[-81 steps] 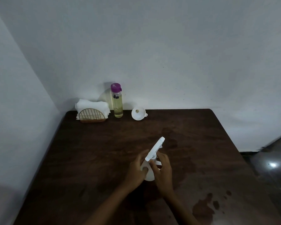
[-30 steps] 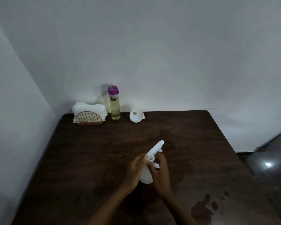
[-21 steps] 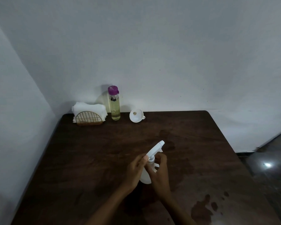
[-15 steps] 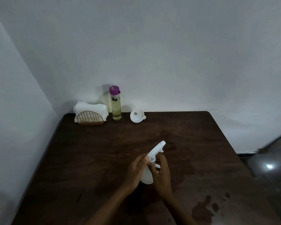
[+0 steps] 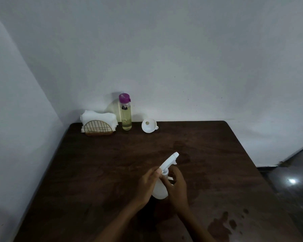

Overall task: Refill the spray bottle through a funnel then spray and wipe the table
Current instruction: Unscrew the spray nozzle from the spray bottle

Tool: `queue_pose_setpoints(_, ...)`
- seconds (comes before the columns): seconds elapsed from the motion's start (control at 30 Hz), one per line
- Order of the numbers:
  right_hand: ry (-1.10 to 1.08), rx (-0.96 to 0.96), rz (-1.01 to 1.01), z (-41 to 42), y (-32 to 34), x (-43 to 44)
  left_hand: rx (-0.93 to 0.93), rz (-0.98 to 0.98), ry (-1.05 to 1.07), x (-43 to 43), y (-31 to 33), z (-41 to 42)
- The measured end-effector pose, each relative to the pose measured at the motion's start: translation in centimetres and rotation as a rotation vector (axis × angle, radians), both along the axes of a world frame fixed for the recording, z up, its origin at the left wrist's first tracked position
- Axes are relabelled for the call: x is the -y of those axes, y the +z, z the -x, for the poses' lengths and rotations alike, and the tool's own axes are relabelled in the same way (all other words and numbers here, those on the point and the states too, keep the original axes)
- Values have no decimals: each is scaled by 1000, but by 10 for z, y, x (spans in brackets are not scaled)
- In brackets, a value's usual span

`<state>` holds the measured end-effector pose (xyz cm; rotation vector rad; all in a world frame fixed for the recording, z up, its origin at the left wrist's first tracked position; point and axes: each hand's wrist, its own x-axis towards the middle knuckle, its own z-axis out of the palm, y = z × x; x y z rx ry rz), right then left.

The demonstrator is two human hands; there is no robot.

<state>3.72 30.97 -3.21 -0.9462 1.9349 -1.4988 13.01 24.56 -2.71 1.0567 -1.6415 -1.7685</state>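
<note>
A white spray bottle (image 5: 160, 190) stands near the middle of the dark wooden table (image 5: 98, 172), its trigger head (image 5: 170, 160) pointing up and to the right. My left hand (image 5: 147, 184) grips the bottle's body, fingertips up at the collar. My right hand (image 5: 177, 186) curls around the neck just under the trigger head. A white funnel (image 5: 149, 126) lies on its side at the back edge. Beside it stands a clear bottle (image 5: 125, 114) with a purple cap and pale yellow liquid.
A gold wire holder (image 5: 98, 127) with white folded cloths stands at the back left, close to the wall corner. Wet patches (image 5: 220, 227) mark the table at the near right. The table's right edge drops to a dark floor (image 5: 294, 182).
Both hands stay on the spray bottle. The trigger head has shifted slightly while my fingers work at the neck; the view has drifted a little.
</note>
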Motion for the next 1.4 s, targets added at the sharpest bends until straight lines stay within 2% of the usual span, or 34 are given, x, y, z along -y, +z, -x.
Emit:
queue_pose_setpoints(0.2,82,18,1,1,-2,-6,-15,-4,10,0,1,0)
queue_pose_setpoints(0.4,-32,30,5,1,4,-2,10,-8,25,-4,5,1)
queue_pose_setpoints(0.73,27,66,-14,-2,0,-5,23,-24,33,-6,10,1)
queue_pose_setpoints(0.9,-57,12,-26,-2,3,2,25,-11,32,-8,13,0)
queue_pose_setpoints(1.27,37,-70,-9,-2,2,-4,47,4,54,-11,15,3)
queue_pose_setpoints(1.4,5,-100,-39,1,6,1,56,-1,52,-10,13,1)
